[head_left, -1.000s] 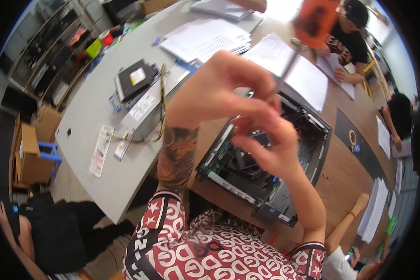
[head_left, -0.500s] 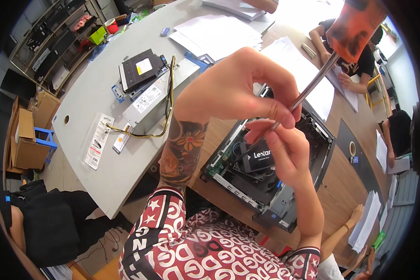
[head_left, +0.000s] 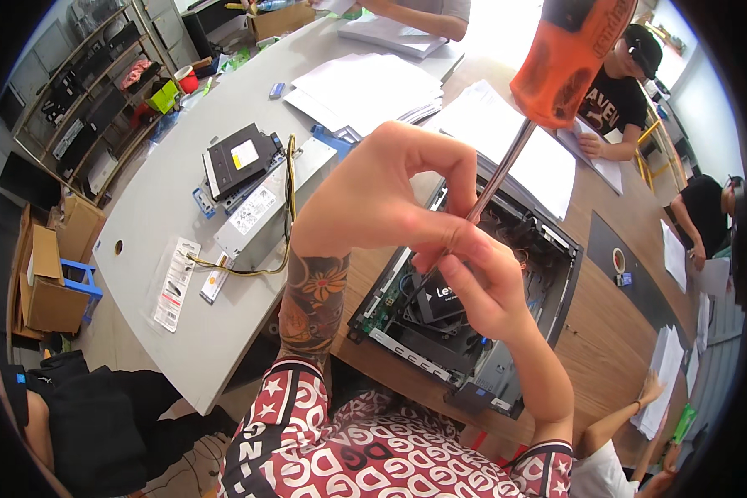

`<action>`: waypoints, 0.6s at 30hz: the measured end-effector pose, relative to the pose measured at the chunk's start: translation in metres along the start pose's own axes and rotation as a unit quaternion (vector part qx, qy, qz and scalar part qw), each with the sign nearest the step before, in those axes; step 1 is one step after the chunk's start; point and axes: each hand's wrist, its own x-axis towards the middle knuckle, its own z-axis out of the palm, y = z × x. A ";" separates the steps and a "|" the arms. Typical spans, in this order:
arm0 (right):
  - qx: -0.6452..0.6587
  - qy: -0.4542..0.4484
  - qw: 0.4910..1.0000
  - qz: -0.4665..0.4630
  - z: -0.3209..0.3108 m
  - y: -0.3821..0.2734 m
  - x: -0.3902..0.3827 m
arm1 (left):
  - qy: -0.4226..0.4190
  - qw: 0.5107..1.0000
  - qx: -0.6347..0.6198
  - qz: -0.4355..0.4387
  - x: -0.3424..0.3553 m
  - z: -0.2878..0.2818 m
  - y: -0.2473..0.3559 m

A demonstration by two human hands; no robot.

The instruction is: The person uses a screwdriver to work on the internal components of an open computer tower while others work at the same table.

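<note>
My left hand [head_left: 390, 195], above a tattooed forearm, pinches the metal shaft of a screwdriver with an orange and black handle [head_left: 556, 75]. My right hand [head_left: 481, 290] is closed on the same shaft lower down, its fingers close under my left hand's. The tool tilts, handle toward the upper right. Beneath both hands lies an open black computer case [head_left: 382, 349], with cables, a green board [head_left: 380, 309] and a black drive [head_left: 436, 303] inside. The screwdriver's tip is hard to make out behind my right hand.
An optical drive [head_left: 239, 158], metal power supply [head_left: 253, 212] with cables and a blister pack [head_left: 174, 286] lie on the grey table [head_left: 145, 207]. Paper stacks [head_left: 357, 91] surround the far side. Other people [head_left: 614, 100] work around the tables. A tape roll [head_left: 618, 261] sits to the right.
The screwdriver's handle has swung left compared with half a second ago, and both hands sit a little lower in view, still gripping the shaft. People around the table have shifted slightly.
</note>
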 end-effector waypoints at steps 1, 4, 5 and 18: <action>0.013 0.004 1.000 0.002 0.000 0.000 0.000 | 0.003 1.000 -0.002 -0.002 0.002 0.001 0.000; 0.023 0.004 1.000 -0.005 0.000 0.000 0.002 | -0.009 0.999 -0.002 0.035 0.000 -0.002 -0.004; 0.020 -0.001 1.000 -0.012 0.001 0.000 0.002 | -0.010 0.999 -0.002 0.035 -0.002 -0.003 -0.001; 0.042 0.009 0.999 0.000 0.001 0.005 0.001 | -0.053 0.998 -0.019 0.041 -0.007 -0.009 -0.001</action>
